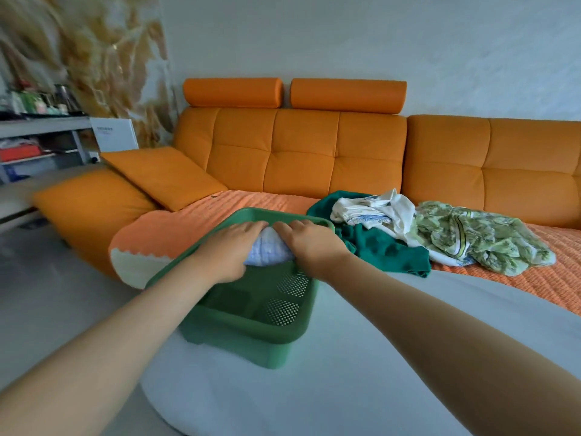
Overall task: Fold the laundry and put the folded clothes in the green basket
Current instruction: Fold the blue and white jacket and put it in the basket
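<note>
We see both hands over the green basket, which sits tilted at the front edge of the orange sofa, partly on the pale surface in front. The left hand and right hand press in from either side on a folded light-blue cloth, fingers curled round it, so both are closed on the bundle. The cloth is at the basket's far end, at about rim height; whether it touches the bottom we can't tell. Basket interior looks otherwise bare, w/ perforated patches on the near wall.

Right of the basket, on the sofa's textured orange cover, lie 3 unfolded pieces in a heap: a dark green garment just beside the basket's rim, a white printed one on top of it, and a green leaf-print one farther right, touching the white.

Left of the basket, 2 orange cushions rest on the sofa end. Beyond them, a grey shelf unit w/ bottles, blurred.
</note>
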Motion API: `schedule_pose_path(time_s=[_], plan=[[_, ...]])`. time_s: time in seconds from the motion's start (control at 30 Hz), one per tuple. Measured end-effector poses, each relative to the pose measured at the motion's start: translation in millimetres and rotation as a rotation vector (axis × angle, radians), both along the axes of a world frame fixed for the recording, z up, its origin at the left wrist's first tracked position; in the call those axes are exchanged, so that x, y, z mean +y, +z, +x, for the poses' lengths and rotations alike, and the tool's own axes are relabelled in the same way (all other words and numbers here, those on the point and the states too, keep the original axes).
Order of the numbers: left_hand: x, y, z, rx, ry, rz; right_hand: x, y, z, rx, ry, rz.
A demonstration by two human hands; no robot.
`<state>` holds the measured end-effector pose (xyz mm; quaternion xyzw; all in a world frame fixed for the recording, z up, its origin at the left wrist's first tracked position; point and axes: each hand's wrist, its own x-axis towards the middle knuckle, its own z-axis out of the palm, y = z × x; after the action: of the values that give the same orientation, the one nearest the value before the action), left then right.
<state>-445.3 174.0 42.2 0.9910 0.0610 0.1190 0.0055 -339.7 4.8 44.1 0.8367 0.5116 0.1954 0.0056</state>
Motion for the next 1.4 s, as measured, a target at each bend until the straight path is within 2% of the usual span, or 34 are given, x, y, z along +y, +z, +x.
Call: schedule_pose_path(time_s=[0.1, 0.23, 0.43, 0.53, 0.6, 0.67, 0.77, 0.83, 1.0, 1.07, 1.17, 1.27, 1.4], plan=[[22, -14, 10, 0.058, 0.055, -0.022, 32, -8, 3, 0.031, -0.057, -0.117], [30, -30, 27, 0.282, 0.131, -0.051, 60, -24, 5, 0.113, -0.147, -0.335], [30, -55, 39, 0.582, 0.141, -0.010, 71, -41, 6, 0.450, -0.152, -0.583], [31, -55, 37, 0.651, 0.079, -0.002, 64, -37, 4, 0.576, -0.206, -0.593], [31, -55, 33, 0.714, 0.064, 0.009, 64, -35, 4, 0.733, -0.233, -0.509], [32, -57, 28, 0.750, 0.078, -0.019, 65, -28, 1, 0.787, -0.213, -0.446], [33, -48, 16, 0.727, 0.091, -0.268, 68, -19, -3, 0.699, -0.163, -0.463], [36, -38, 5, 0.671, 0.074, -0.361, 69, -17, -5, 0.693, -0.167, -0.510], [56, -21, -26, 0.179, 0.069, -0.225, 73, -22, -13, 0.798, -0.246, -0.612], [62, -19, -38, 0.081, 0.103, -0.210, 78, -31, -16, 0.886, -0.323, -0.638], [64, -22, -49, 0.117, 0.223, -0.186, 83, -40, -23, 1.036, -0.422, -0.599], [63, -22, -52, 0.128, 0.263, -0.331, 87, -42, -32, 1.192, -0.466, -0.491], [63, -16, -51, 0.083, 0.303, -0.438, 96, -41, -47, 1.403, -0.477, -0.225]])
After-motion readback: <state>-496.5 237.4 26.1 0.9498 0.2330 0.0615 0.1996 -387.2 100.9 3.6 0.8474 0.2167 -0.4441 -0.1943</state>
